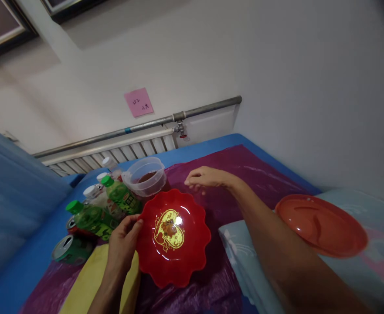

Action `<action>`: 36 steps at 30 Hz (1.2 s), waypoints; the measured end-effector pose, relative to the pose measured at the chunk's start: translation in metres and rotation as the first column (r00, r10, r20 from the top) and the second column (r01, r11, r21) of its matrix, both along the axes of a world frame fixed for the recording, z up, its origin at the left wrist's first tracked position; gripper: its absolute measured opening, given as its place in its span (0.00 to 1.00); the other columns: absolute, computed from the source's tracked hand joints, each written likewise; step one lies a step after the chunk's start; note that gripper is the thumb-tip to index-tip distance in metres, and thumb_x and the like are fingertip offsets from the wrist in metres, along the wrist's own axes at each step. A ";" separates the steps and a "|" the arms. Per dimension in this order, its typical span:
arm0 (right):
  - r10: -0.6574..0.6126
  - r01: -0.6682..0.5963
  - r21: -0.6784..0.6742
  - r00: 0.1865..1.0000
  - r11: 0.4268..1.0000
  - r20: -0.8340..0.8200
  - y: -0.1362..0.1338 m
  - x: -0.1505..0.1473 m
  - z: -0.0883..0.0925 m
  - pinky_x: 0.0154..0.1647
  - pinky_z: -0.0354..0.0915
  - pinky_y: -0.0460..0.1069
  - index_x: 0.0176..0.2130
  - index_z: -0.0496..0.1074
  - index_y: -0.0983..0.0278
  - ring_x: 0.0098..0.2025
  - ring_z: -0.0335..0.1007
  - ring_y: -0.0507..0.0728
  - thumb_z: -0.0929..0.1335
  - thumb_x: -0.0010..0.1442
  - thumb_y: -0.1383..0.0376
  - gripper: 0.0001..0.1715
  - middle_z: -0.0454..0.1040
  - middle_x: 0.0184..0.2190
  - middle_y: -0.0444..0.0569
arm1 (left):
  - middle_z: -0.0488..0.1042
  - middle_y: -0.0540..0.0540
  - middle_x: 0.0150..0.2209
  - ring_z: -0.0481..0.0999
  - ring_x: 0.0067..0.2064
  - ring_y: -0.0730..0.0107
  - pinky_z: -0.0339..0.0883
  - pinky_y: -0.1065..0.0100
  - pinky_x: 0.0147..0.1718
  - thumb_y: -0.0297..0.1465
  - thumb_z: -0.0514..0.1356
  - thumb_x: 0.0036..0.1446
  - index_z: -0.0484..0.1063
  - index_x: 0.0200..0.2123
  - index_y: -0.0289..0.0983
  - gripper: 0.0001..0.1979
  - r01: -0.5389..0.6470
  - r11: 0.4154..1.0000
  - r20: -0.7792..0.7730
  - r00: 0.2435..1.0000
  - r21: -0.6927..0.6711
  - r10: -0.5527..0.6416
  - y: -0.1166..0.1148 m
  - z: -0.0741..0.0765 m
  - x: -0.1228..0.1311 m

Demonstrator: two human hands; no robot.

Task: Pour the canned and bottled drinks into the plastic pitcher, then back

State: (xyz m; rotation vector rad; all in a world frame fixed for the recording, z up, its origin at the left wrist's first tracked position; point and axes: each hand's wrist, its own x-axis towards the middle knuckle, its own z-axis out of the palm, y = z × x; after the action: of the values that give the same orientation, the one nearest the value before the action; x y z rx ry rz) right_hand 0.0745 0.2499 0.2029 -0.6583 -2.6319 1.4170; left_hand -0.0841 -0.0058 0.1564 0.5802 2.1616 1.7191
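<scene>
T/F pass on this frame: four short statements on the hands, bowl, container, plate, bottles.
1. The left hand holds the red bowl by its rim. True.
2. The right hand holds the clear container. False: it holds nothing, apart from the container, above the purple cloth.
3. The orange plate lies right of the red bowl. True.
4. The bottles are right of the red bowl. False: they are left of it, by the cans.
</scene>
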 end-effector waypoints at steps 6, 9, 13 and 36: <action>0.302 -0.276 -0.316 0.952 0.908 0.038 -0.022 0.012 0.028 0.16 0.64 0.42 0.41 0.72 0.66 0.20 0.68 0.49 0.70 0.54 0.56 0.19 0.75 0.26 0.45 | 0.76 0.49 0.26 0.72 0.25 0.71 0.65 0.73 0.22 0.44 0.71 0.35 0.76 0.33 0.35 0.24 -0.051 0.997 0.041 0.998 0.057 0.049 0.006 0.020 0.007; 0.305 -0.269 -0.349 0.951 0.898 0.052 -0.026 0.015 0.032 0.11 0.58 0.41 0.42 0.70 0.66 0.15 0.65 0.48 0.69 0.52 0.61 0.18 0.74 0.22 0.43 | 0.76 0.49 0.26 0.72 0.26 0.71 0.64 0.73 0.23 0.46 0.71 0.34 0.76 0.34 0.35 0.25 -0.057 0.997 0.064 0.997 0.060 0.053 0.010 0.033 0.010; 0.220 -0.203 -0.424 0.975 0.883 -0.008 -0.016 0.024 0.031 0.09 0.55 0.40 0.42 0.69 0.65 0.12 0.62 0.47 0.67 0.49 0.63 0.19 0.73 0.19 0.40 | 0.77 0.47 0.31 0.73 0.29 0.70 0.65 0.72 0.25 0.49 0.68 0.40 0.76 0.40 0.36 0.28 -0.064 0.984 0.009 0.998 0.169 0.063 0.015 0.051 0.007; -0.549 0.262 -0.527 0.658 0.808 -0.515 -0.037 0.003 0.050 0.14 0.63 0.45 0.47 0.67 0.63 0.15 0.64 0.50 0.68 0.52 0.58 0.23 0.70 0.20 0.39 | 0.73 0.46 0.24 0.71 0.22 0.71 0.60 0.73 0.13 0.50 0.65 0.47 0.73 0.33 0.33 0.24 0.430 0.832 0.173 0.843 0.351 -0.509 0.074 0.116 0.003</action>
State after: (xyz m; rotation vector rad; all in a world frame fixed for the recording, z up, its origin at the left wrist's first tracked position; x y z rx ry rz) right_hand 0.0775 0.2129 0.2531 -0.5997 -1.5279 1.6592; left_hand -0.0814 0.0683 0.2724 0.8347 1.4253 1.7247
